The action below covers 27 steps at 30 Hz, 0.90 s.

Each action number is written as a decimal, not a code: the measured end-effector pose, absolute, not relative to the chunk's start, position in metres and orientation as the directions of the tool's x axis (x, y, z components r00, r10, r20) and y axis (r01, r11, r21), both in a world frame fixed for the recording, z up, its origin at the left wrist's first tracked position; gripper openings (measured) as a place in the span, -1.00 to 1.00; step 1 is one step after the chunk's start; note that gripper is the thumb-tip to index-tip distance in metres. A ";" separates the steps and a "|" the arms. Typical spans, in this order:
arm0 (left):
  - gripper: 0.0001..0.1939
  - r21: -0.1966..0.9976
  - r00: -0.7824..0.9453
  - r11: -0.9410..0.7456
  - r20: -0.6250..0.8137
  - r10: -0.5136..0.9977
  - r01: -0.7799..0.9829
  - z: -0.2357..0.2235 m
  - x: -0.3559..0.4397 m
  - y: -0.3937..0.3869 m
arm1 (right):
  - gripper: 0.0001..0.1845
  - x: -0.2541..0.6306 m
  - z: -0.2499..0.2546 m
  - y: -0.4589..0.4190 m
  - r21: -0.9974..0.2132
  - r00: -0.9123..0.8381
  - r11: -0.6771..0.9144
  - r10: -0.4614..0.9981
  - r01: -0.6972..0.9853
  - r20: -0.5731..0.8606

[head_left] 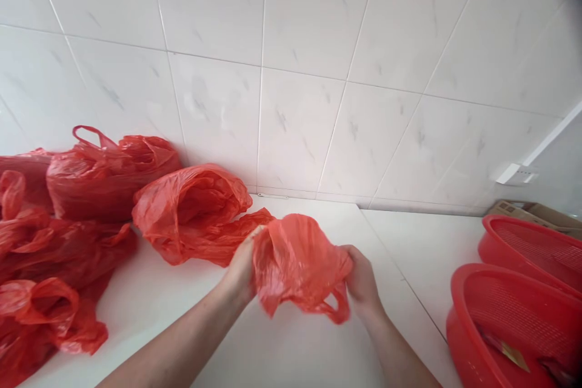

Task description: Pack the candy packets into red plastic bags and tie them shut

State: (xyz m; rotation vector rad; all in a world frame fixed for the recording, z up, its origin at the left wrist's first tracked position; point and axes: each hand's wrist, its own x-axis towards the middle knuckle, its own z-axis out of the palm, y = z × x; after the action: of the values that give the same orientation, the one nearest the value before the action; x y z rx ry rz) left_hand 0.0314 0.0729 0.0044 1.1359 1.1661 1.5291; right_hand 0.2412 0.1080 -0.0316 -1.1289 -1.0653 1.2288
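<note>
A crumpled red plastic bag is stretched between my two hands above the white table. My left hand grips its left side, the fingers mostly hidden behind the plastic. On the opposite side my right hand is closed on the bag's edge, close to a loop handle that hangs down. Just behind my left hand lies another red bag, its mouth gaping and its end reaching toward my wrist. What the held bag contains, if anything, cannot be seen.
Several filled red bags are heaped at the left against the tiled wall. Two red plastic baskets stand at the right, the nearer with small packets inside. Behind them is a cardboard box. A seam crosses the white tabletop.
</note>
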 end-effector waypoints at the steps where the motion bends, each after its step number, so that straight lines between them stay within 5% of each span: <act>1: -0.69 0.973 -0.239 -0.167 0.126 0.963 -0.158 0.004 0.024 0.079 | -0.93 0.252 -0.034 0.118 -0.984 0.082 -0.030 0.996 -0.177 -0.045; 8: -0.61 0.961 -0.228 0.006 -0.072 0.971 -0.277 -0.012 0.010 0.090 | -0.85 0.282 -0.023 0.139 -0.919 0.089 -0.108 0.984 -0.380 -0.152; 13: -0.23 0.962 0.001 -0.057 0.060 0.998 -0.266 0.003 0.016 0.076 | -0.84 0.277 -0.006 0.132 -0.922 0.183 -0.056 0.974 -0.383 -0.135; 17: -0.22 0.966 0.196 -0.079 0.129 0.972 -0.247 0.021 0.008 0.076 | -0.84 0.281 0.000 0.132 -0.932 0.278 -0.031 0.951 -0.360 -0.139; 21: -0.44 0.967 -0.254 -0.145 0.090 0.963 -0.208 0.035 0.003 0.075 | -0.84 0.285 0.005 0.132 -0.940 0.228 -0.046 0.965 -0.339 -0.129; 24: -0.54 0.960 -0.413 -0.280 0.251 0.876 -0.010 0.041 0.012 0.063 | -0.84 0.281 0.008 0.127 -0.947 0.108 -0.107 0.983 -0.302 -0.146; 27: -0.48 0.873 -0.077 -0.406 0.441 0.894 0.271 0.040 0.031 0.047 | -0.86 0.272 0.013 0.117 -0.956 -0.045 -0.172 0.985 -0.239 -0.166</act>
State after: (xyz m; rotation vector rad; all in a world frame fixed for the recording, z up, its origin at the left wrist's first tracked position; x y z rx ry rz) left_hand 0.0314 0.0471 0.0399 1.6665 1.2609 1.5155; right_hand 0.2719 0.1170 0.0129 -1.1333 -0.9567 1.4570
